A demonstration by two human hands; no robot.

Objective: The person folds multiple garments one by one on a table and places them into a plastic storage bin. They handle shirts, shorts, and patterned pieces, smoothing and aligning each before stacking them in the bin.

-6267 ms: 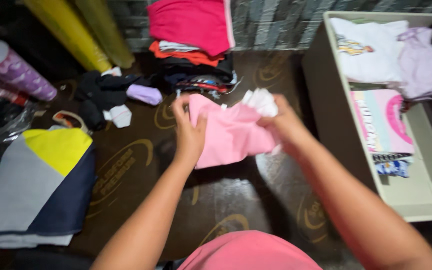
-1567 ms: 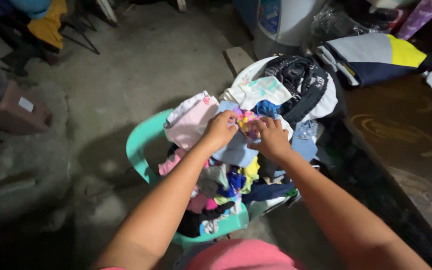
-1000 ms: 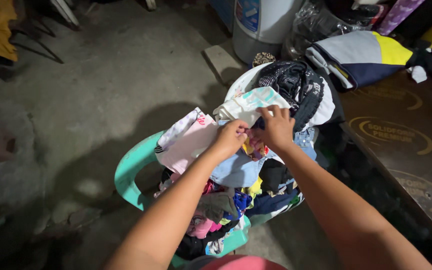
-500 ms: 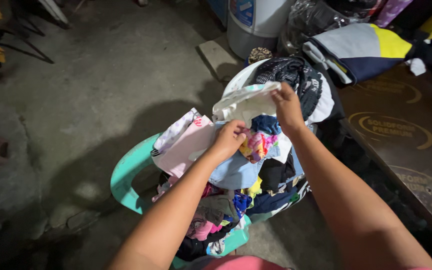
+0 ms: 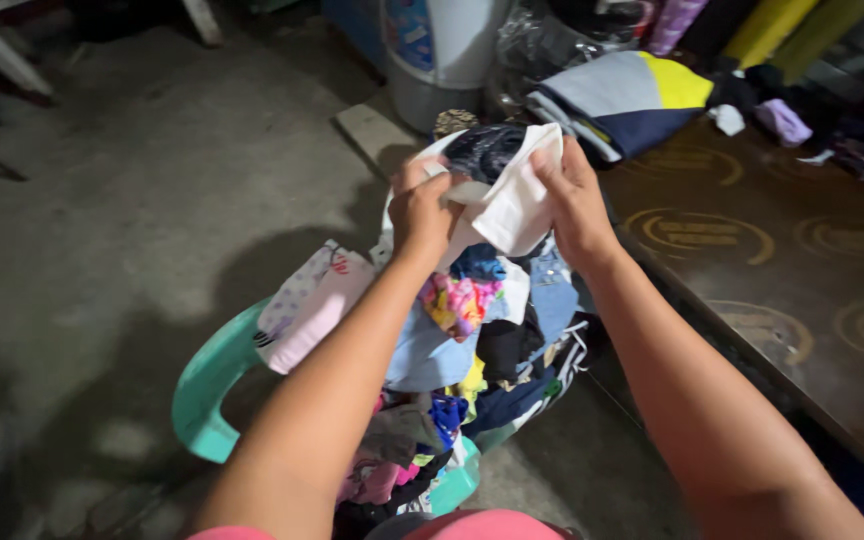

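Hands met above the heap: our left hand [image 5: 424,205] and right hand [image 5: 572,195] each pinched an edge of the white garment [image 5: 512,200], lifting it clear of the clothes piled on the green chair [image 5: 207,385] so it hung free.

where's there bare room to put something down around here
Bare dark board runs right of the right hand, between the chair pile and the folded yellow, grey and navy cloth. Bare concrete floor lies left of the green chair. The chair seat is heaped with clothes, under the white garment that the left hand also grips.
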